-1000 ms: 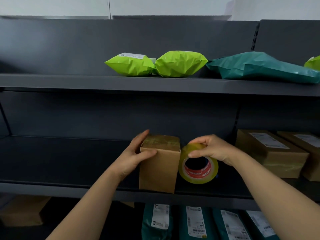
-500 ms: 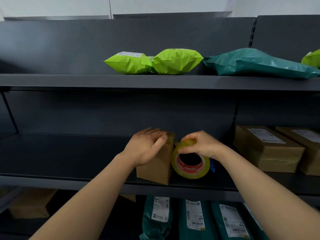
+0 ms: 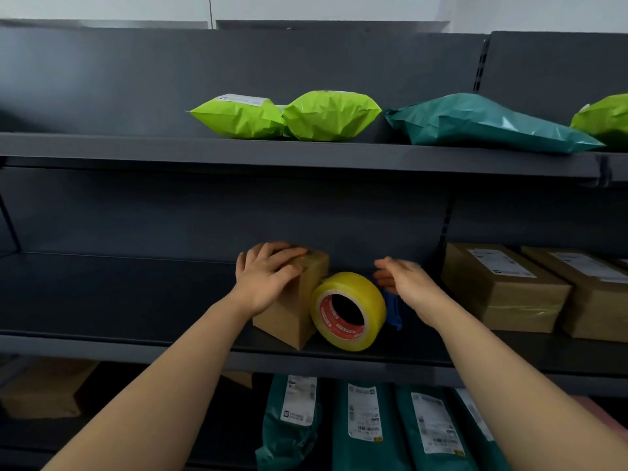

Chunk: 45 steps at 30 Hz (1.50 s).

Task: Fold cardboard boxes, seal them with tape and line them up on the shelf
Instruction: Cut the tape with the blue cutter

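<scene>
A small brown cardboard box [image 3: 292,317] stands on the middle shelf [image 3: 119,300], its top taped. My left hand [image 3: 268,273] lies over the box's top and upper left side, fingers spread across it. A yellow roll of tape [image 3: 348,311] with a red core leans against the box's right side, standing on its edge. My right hand [image 3: 404,280] hovers just right of and behind the roll, fingers loose and blurred, holding nothing. A blue object [image 3: 394,309] shows behind the roll.
Two sealed brown boxes [image 3: 499,287] [image 3: 591,294] with labels sit at the right of the same shelf. Green and teal mailer bags [image 3: 285,115] lie on the upper shelf; teal labelled bags [image 3: 367,426] stand on the one below. The shelf's left part is bare.
My right hand has let go of the tape roll and pulled away to the right. My left hand moved from the box's side onto its top. The roll now rests against the box.
</scene>
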Tool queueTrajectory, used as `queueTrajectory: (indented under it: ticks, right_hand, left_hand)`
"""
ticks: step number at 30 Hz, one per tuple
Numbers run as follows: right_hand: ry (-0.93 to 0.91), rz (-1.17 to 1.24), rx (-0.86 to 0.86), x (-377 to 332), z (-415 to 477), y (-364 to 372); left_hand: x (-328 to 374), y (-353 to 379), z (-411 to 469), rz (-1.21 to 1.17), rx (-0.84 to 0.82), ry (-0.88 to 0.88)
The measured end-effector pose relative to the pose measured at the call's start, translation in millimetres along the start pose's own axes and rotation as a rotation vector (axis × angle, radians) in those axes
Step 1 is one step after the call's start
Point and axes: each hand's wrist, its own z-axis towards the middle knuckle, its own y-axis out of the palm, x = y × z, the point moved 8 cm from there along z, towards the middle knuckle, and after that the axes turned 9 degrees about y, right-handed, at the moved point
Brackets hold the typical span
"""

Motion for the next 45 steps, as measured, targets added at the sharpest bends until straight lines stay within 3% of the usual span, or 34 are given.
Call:
queueTrajectory:
  ticks: [3,10,16,24,28,30,33,37,41,45]
  right_hand:
    - [0.037,-0.172,0.102,20,19,-21]
    - [0.125,-0.523,0.000,66,55,4]
    - [0.067,-0.735,0.078,76,64,8]
    - [0.037,-0.568,0.122,67,45,-7]
    - [0.025,0.023,0.091,30,24,-13]
    - [0.042,0.321,-0.056,5,11,-2]
    - [0.024,0.536,-0.254,-33,-11,18]
    - [0.003,0.542,-0.384,-61,-24,44]
    - [-0.007,0.325,-0.409,-64,-22,64]
    - [0.026,0.299,-0.401,-63,-19,69]
  left_hand:
    - [0,2,2,-0.037,0.038,-0.020]
    - [-7,3,8,-0.087,0.075,-0.037]
    - [-10,2,10,-0.116,0.090,-0.009]
    - [-18,0,15,-0.063,0.089,-0.042]
    - [-15,2,13,-0.067,0.045,-0.042]
    - [-12,5,9,-0.071,0.001,-0.029]
    - [-13,0,3,-0.031,-0.014,0.006]
    - [-14,-3,-4,-0.049,-0.018,-0.031]
    - [-14,1,-8,-0.140,0.020,-0.047]
    - [-20,-7,-20,-0.219,0.289,-0.234]
